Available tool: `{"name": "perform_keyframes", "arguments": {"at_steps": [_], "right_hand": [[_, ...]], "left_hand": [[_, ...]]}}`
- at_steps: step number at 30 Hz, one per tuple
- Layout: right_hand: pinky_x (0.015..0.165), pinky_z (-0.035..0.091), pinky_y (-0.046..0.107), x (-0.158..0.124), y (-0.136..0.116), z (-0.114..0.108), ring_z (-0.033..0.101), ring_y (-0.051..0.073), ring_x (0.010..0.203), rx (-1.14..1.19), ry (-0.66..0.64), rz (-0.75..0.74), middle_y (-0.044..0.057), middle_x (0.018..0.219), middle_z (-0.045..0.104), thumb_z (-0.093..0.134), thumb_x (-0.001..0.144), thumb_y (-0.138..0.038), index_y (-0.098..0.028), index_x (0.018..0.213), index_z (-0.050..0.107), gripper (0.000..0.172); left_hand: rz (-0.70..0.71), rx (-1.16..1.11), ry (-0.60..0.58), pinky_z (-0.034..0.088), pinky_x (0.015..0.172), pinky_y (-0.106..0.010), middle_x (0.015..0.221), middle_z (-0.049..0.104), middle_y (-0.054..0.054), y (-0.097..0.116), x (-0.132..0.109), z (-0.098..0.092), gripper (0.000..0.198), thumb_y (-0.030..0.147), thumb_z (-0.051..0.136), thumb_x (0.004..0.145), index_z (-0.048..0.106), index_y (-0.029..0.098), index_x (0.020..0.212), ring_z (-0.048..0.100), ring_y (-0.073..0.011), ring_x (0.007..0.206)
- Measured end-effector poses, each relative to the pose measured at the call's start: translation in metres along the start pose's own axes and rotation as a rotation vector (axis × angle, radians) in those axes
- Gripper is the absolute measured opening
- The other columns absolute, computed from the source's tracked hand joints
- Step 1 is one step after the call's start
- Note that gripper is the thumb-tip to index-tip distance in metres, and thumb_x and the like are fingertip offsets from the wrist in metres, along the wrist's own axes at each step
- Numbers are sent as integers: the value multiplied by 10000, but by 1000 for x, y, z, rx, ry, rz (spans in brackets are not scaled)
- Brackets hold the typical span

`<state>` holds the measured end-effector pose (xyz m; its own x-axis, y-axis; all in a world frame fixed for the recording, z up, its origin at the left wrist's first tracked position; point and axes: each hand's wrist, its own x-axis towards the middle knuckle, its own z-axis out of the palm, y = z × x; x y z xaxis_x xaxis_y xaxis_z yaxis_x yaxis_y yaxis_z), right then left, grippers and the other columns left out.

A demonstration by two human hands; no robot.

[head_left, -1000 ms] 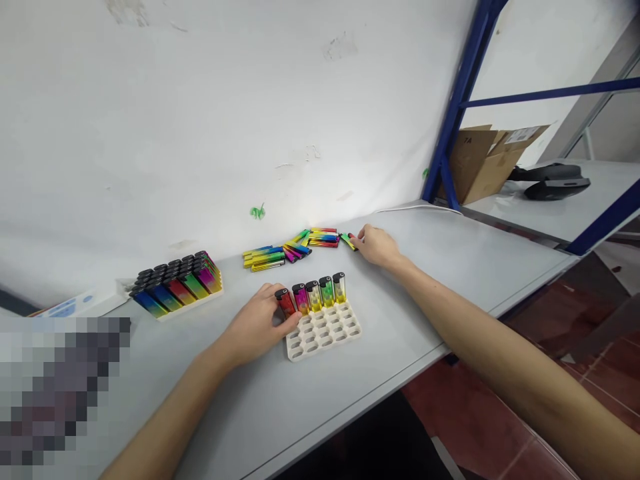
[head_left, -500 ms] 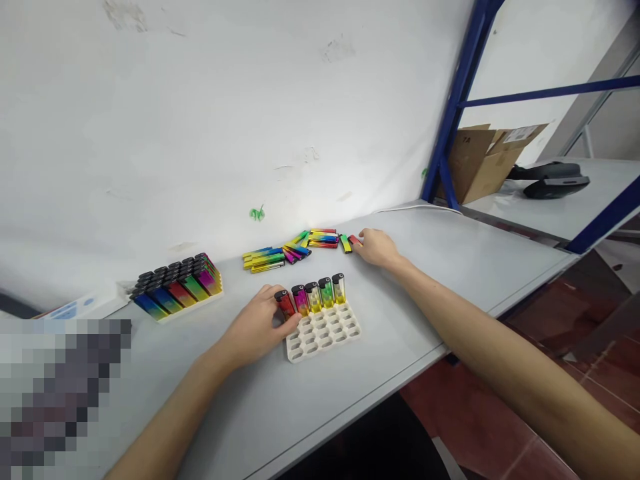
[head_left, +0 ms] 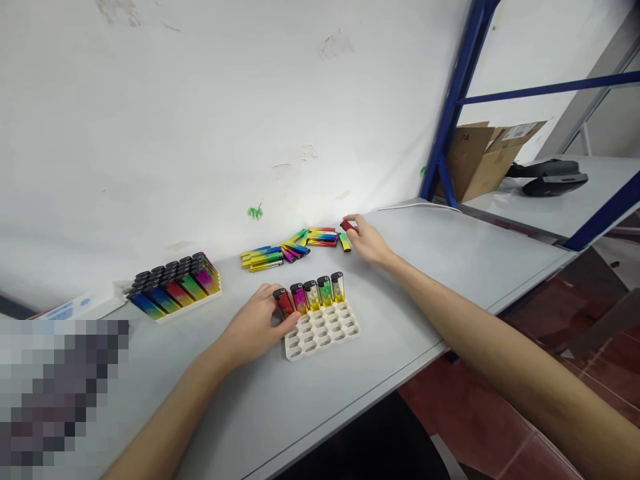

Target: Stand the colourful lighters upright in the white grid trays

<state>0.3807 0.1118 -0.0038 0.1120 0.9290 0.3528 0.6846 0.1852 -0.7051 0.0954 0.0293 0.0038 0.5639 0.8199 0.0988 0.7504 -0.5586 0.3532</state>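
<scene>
A white lighter tray (head_left: 323,330) with rows of slots lies on the table, its back row holding several upright lighters. My left hand (head_left: 257,317) is closed around the red lighter (head_left: 285,303) at the left end of that row, with the thumb by the tray's edge. Beyond the tray, my right hand (head_left: 369,240) pinches another red lighter (head_left: 347,226) with a dark end, raised slightly off the table. Just beside it lies a green and yellow lighter (head_left: 345,242). Loose multicoloured lighters (head_left: 323,237) are heaped along the wall to its left.
To the left stands a second tray (head_left: 193,305), packed with upright black-topped lighters (head_left: 175,283). A white box (head_left: 85,308) is behind it. On the right are a blue metal frame (head_left: 457,100), a cardboard box (head_left: 483,160) and a black device (head_left: 555,179) on another table.
My right hand has lifted the red lighter from the table and turned it slightly, moving a little up and left. My left hand stays at the tray.
</scene>
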Motion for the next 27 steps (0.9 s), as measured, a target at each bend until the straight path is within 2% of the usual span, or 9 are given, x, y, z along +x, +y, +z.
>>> {"name": "perform_keyframes", "arguments": {"at_steps": [3, 5, 7, 11, 15, 17, 23, 27], "right_hand": [[641, 402, 264, -1, -6, 5, 564, 170, 710, 119, 7, -34, 26, 807, 654, 398, 912, -311, -196, 1083, 616, 300], [582, 381, 253, -2, -9, 9, 532, 155, 654, 179, 7, -29, 23, 745, 628, 405, 912, -348, -187, 933, 625, 273], [514, 345, 242, -3, -11, 11, 477, 132, 566, 266, -15, -14, 7, 679, 598, 440, 896, -367, -192, 863, 592, 234], [439, 278, 215, -5, -15, 12, 372, 96, 464, 490, -37, 53, -39, 595, 536, 532, 852, -370, -218, 870, 510, 155], [396, 174, 201, -7, -19, 8, 240, 82, 409, 725, -98, 148, -87, 513, 312, 445, 901, -420, -228, 889, 500, 200], [390, 153, 196, -8, -21, 6, 209, 78, 405, 813, -149, 168, -90, 524, 261, 418, 910, -416, -223, 926, 534, 226], [367, 157, 181, -7, -19, 7, 235, 59, 390, 889, -179, 183, -82, 584, 484, 573, 815, -315, -254, 926, 456, 172], [346, 170, 176, -7, -17, 11, 230, 61, 356, 879, -217, 159, -107, 536, 469, 582, 803, -320, -271, 970, 451, 217]], "left_hand": [[3, 3, 4, 452, 849, -399, 950, 579, -45, 0, 0, 0, 303, 470, 466, 913, 564, 220, 774, 515, -248, 991], [8, 2, 10, 454, 851, -397, 954, 579, -43, -1, 0, 1, 294, 465, 468, 913, 571, 220, 784, 519, -245, 988], [15, 3, 15, 456, 853, -394, 954, 582, -41, -1, 0, 1, 289, 460, 470, 913, 572, 222, 786, 522, -244, 989], [13, 15, 11, 463, 837, -390, 951, 587, -44, -2, -1, 1, 307, 474, 465, 913, 570, 225, 767, 531, -250, 991], [-1, 17, 10, 469, 846, -390, 984, 587, -45, -2, -1, 1, 313, 481, 463, 911, 582, 224, 779, 551, -242, 970], [-1, 17, 12, 468, 853, -390, 993, 586, -44, -1, 0, 1, 313, 478, 464, 912, 586, 223, 780, 556, -238, 963], [5, 27, 18, 468, 845, -395, 970, 588, -43, -1, 1, 2, 306, 472, 458, 912, 586, 223, 788, 547, -242, 967], [17, 33, 27, 470, 835, -392, 962, 595, -48, -1, 0, 2, 314, 474, 464, 907, 584, 221, 764, 545, -249, 976]]}}
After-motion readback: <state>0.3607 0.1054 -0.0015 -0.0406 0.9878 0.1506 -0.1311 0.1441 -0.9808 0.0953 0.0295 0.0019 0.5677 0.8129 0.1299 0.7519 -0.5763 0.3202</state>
